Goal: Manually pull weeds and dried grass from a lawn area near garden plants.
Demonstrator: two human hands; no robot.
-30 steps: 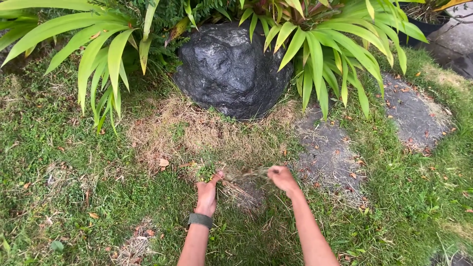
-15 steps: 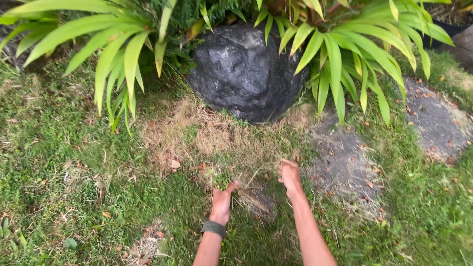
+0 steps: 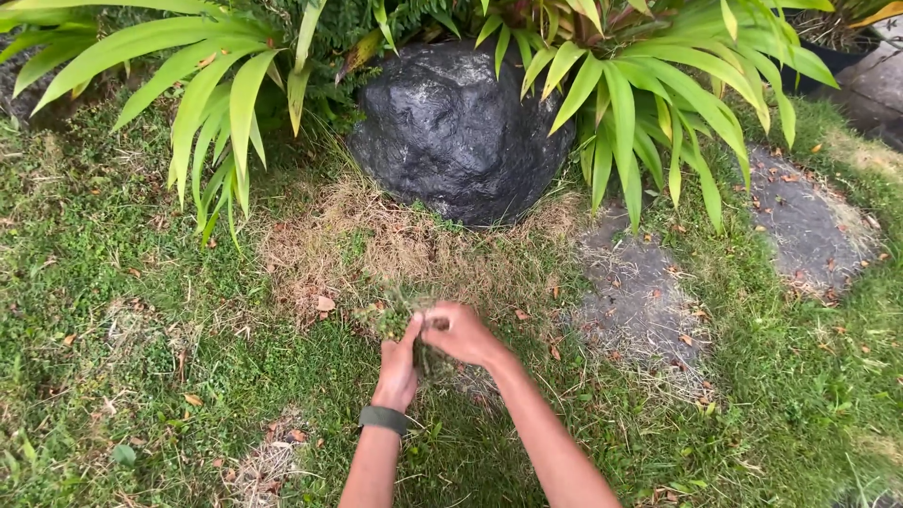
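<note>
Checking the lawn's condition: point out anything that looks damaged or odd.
A patch of dry brown grass lies before the black rock, amid green lawn. Both hands meet at its near edge on a small tuft.

Black boulder blocks way straight ahead. Long green leaves overhang upper left and upper right, crowding boulder's flanks. Open lawn left, right and near. Flat stepping stones right, low, passable.

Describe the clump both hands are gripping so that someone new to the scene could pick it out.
Find the big black boulder under the long green leaves, then the dry straw-coloured patch in front of it. At that patch's near edge, the left hand and right hand meet on a small grass tuft, green on top, unlike the flat lawn around.
</note>
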